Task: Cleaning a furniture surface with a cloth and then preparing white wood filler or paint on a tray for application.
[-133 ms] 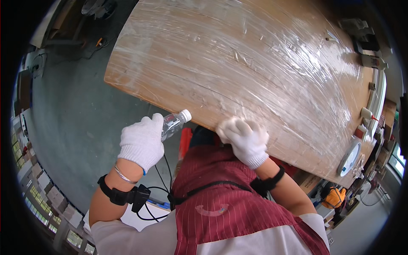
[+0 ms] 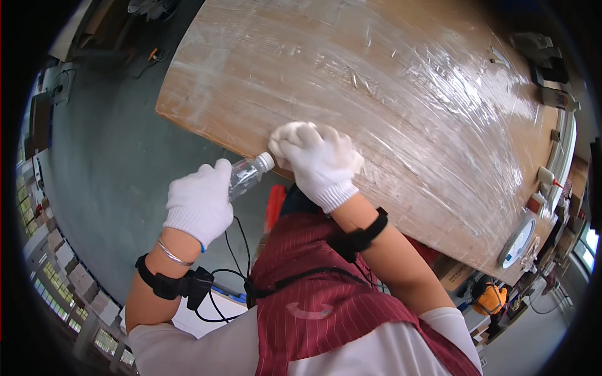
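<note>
In a white knit glove, my left hand (image 2: 198,200) is closed around a small clear plastic bottle (image 2: 248,177). The bottle lies tilted, its white cap pointing up and right toward the table's near edge. My right hand (image 2: 321,164), also gloved, rests on the near edge of the table (image 2: 263,81), just right of the cap. Beneath its fingers is a bunched white cloth (image 2: 283,134), showing at the left of the fingers and past the palm's right side. The fingers are bent over the cloth. Wrinkled clear film covers the tabletop.
A round white-rimmed item (image 2: 518,243) lies at the table's right corner. Beyond the right edge are a white glue bottle with a red tip (image 2: 549,177), several other bottles and an orange bag (image 2: 490,298). Black cables (image 2: 233,250) hang by my left forearm.
My right hand has moved left and farther onto the table with the cloth, closer to the bottle cap. My left hand and the bottle have shifted slightly left.
</note>
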{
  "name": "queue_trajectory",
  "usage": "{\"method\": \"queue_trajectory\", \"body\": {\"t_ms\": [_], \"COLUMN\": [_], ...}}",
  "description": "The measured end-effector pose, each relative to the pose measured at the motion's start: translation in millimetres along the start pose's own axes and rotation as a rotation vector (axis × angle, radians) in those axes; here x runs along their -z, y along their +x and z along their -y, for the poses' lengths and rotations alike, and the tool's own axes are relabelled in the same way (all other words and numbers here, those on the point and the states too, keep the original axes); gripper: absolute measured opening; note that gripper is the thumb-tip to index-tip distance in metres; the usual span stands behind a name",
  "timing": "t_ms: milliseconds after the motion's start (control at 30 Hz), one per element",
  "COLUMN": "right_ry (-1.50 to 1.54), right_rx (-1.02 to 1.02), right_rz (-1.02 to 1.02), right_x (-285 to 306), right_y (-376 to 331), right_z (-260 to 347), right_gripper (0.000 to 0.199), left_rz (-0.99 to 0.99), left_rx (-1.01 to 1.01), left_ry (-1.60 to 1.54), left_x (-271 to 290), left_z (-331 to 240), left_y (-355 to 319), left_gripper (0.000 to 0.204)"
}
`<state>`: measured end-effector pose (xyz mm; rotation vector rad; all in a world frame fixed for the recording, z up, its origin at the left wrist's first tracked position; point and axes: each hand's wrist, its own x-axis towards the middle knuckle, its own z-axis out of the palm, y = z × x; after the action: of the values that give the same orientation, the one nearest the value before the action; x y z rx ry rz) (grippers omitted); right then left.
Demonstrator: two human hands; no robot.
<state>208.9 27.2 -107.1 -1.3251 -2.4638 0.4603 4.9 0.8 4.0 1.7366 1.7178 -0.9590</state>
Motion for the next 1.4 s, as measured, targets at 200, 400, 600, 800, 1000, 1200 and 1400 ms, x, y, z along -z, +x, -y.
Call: {"method": "queue_trajectory", "body": {"t_ms": [200, 400, 600, 800, 1000, 1200, 1400], "right_ry": [-0.023, -0.006, -0.044, -0.088, -0.227, -0.36, -0.475], "right_rx": [0.007, -0.003, -0.051, -0.33, -0.361, -0.666, -1.229], "right_rz": [-0.029, -0.067, -0.083, -0.017, -0.252, -0.187, -0.685], "right_x": [13.7, 18.8, 20.0, 63.1, 42.5, 52.8, 115.6], "right_y": [-92.1, -77.3, -67.5, -188.1, -106.9, -226.4, -372.5], "right_z": [-23.4, -19.8, -24.7, -77.8, -83.0, -191.8, -270.3], "right_gripper": [0.011, 0.015, 0.023, 0.014, 0.014, 0.023, 0.014], "left_rz": [0.001, 0.041, 0.017, 0.05, -0.094, -0.123, -0.187], "left_rx": [0.049, -0.044, -0.117, -0.287, -0.221, -0.075, -0.378], "left_ry": [0.013, 0.002, 0.037, 0.001, 0.044, 0.172, 0.134], "left_x": [-3.5, 2.2, 6.9, 6.3, 25.6, 71.5, 92.2], "left_z": [14.7, 0.9, -17.3, -73.9, -75.7, -109.2, -246.5], "left_y": [2.1, 7.1, 9.8, 9.4, 27.2, 52.3, 84.7], "left_gripper": [0.04, 0.04, 0.04, 0.035, 0.035, 0.041, 0.039]}}
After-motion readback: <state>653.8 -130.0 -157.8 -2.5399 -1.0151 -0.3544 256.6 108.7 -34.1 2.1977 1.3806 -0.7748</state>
